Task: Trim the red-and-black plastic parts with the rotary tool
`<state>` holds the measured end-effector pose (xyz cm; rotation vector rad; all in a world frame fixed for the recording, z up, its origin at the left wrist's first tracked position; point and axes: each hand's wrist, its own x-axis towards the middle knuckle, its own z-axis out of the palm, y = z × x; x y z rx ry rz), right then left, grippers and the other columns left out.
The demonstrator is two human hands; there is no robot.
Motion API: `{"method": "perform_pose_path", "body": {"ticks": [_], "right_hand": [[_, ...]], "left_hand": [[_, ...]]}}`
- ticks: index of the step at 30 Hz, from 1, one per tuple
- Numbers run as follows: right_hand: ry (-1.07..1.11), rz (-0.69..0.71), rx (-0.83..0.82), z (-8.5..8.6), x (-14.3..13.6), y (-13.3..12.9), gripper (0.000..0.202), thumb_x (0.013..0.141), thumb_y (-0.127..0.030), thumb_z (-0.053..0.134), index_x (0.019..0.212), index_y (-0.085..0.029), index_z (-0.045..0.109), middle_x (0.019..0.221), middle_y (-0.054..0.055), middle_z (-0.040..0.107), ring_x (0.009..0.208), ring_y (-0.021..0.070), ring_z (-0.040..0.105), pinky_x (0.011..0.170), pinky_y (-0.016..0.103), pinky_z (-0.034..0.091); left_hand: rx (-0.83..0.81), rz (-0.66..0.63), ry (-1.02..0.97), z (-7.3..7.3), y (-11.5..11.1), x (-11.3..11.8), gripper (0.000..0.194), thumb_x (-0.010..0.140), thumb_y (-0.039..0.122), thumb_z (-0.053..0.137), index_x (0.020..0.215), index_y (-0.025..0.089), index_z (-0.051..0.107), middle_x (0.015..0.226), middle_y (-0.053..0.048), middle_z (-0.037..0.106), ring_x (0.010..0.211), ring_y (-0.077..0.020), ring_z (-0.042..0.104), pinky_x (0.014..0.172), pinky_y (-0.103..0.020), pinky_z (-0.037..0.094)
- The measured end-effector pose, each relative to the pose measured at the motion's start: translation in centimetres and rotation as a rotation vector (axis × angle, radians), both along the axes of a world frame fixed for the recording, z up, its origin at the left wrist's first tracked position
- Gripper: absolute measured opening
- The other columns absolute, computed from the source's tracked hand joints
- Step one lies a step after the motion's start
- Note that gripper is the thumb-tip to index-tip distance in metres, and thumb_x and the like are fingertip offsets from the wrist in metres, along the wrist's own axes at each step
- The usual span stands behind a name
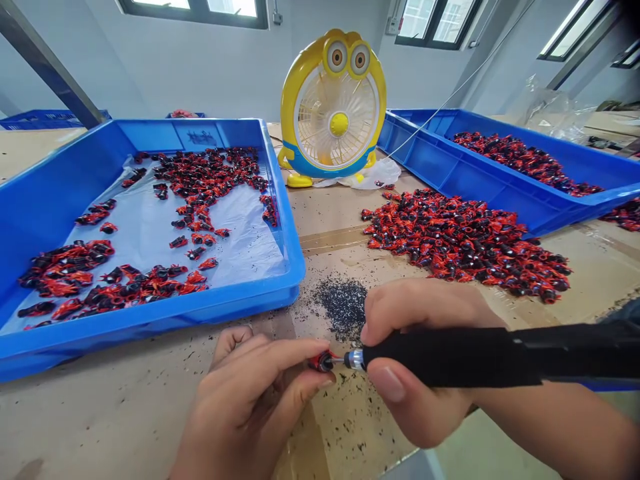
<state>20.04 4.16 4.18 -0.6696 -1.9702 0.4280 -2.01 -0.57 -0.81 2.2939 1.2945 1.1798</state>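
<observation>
My left hand [260,393] pinches a small red and black part [323,361] between thumb and forefinger, low in the middle of the view. My right hand [425,360] is wrapped round a thick black handheld tool [450,357] that lies level and points left. The tool's thin metal tip touches the end of the small part. Under and behind the hands, black shavings [344,303] are scattered on the brown tabletop [100,413].
A blue tray [293,267] at left holds red and black parts on a white sheet. A loose pile of such parts [465,240] lies at right, before another blue tray [450,167]. A yellow fan [339,125] stands at the back centre.
</observation>
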Motion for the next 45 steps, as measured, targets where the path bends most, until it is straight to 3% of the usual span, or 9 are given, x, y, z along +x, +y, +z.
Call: {"method": "perform_pose_path", "body": {"ticks": [9,15,24,34,45], "right_hand": [[0.021,0.025,-0.009,0.0,0.0,0.0,0.009,0.08,-0.024,0.07,0.081,-0.021,0.062,0.06,-0.004,0.068,0.05,0.0069,0.064,0.049,0.015,0.051],[0.011,0.017,-0.036,-0.4,-0.5,-0.3,0.009,0.081,-0.019,0.066,0.077,-0.022,0.058,0.056,-0.007,0.064,0.047,0.0049,0.058,0.049,0.013,0.049],[-0.001,0.016,-0.046,-0.1,-0.3,-0.3,0.007,0.083,-0.018,0.065,0.078,-0.02,0.06,0.057,-0.008,0.065,0.049,0.0016,0.058,0.052,0.008,0.047],[0.018,0.028,-0.063,-0.5,-0.5,-0.4,0.012,0.086,-0.024,0.066,0.078,-0.022,0.058,0.057,-0.007,0.062,0.048,0.0044,0.057,0.05,0.014,0.047],[0.025,0.025,-0.06,-0.6,-0.5,-0.4,0.012,0.087,-0.024,0.068,0.079,-0.022,0.059,0.057,-0.007,0.064,0.048,0.0044,0.059,0.05,0.013,0.049]], "left_hand": [[-0.014,-0.005,0.025,0.0,-0.2,-0.4,0.016,0.103,0.026,0.068,0.116,0.035,0.071,0.091,0.011,0.083,0.072,-0.0138,0.072,0.074,-0.034,0.047],[-0.087,0.02,0.023,0.1,-0.7,-0.1,0.025,0.1,0.021,0.071,0.119,0.038,0.07,0.08,0.015,0.076,0.067,-0.0118,0.067,0.079,-0.032,0.045],[-0.079,0.024,0.033,-0.1,-0.9,-0.4,0.021,0.101,0.027,0.072,0.117,0.039,0.07,0.086,0.015,0.079,0.071,-0.0131,0.07,0.085,-0.034,0.045],[-0.053,-0.012,0.015,-0.1,-1.0,-0.4,0.031,0.095,0.014,0.074,0.117,0.036,0.07,0.082,0.014,0.075,0.069,-0.0118,0.066,0.084,-0.032,0.043],[-0.055,0.019,0.006,0.0,-0.9,-0.2,0.024,0.099,0.019,0.072,0.117,0.036,0.07,0.084,0.013,0.078,0.07,-0.0133,0.068,0.083,-0.034,0.043]]}}
